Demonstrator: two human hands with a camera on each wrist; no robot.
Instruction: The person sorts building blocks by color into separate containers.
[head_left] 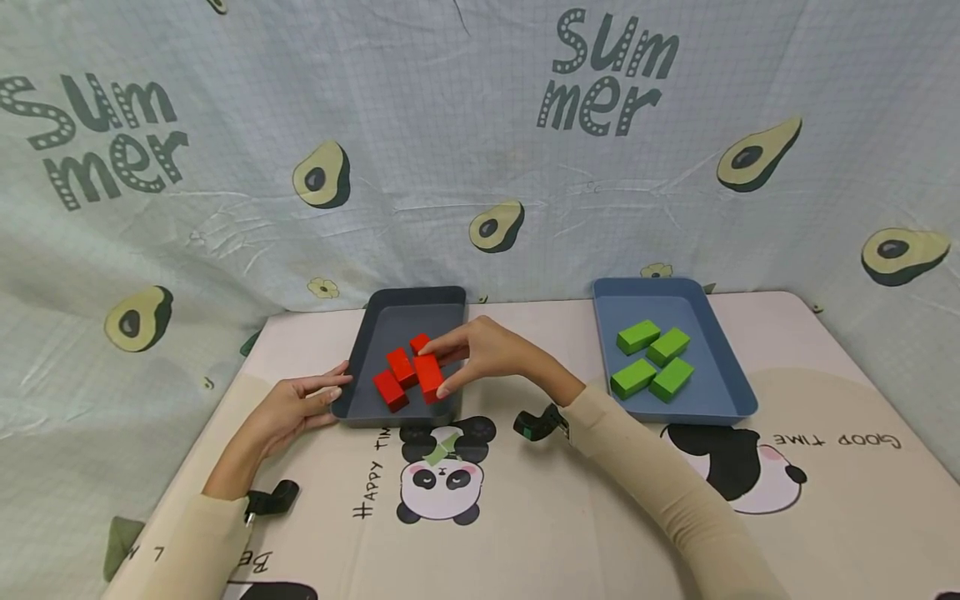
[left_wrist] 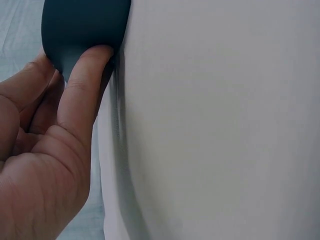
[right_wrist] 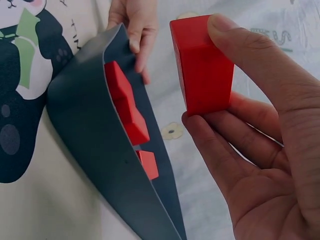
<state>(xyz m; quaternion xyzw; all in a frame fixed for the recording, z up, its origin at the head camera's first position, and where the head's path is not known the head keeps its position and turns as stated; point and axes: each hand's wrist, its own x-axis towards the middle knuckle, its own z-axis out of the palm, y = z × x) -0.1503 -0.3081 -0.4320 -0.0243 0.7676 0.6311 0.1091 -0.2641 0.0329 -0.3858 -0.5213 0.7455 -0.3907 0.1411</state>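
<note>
My right hand (head_left: 491, 348) pinches a red block (right_wrist: 205, 65) between thumb and fingertips, above the dark grey tray (head_left: 408, 315). Three other red blocks (head_left: 390, 391) lie in that tray; the rearmost is partly hidden by the right hand in the head view. At the tray's left edge, my left hand (head_left: 296, 408) holds the rim near the front corner. The left wrist view shows a left digit (left_wrist: 82, 82) pressed on the tray's outer wall (left_wrist: 85, 30), with the other fingers on its far side.
A blue tray (head_left: 720, 367) with several green blocks (head_left: 637, 337) stands on the right of the table. The table is covered by a panda-print cloth (head_left: 570, 508). A printed fabric sheet (head_left: 420, 125) hangs behind the table. Black wrist cameras (head_left: 273, 497) stick out from both sleeves.
</note>
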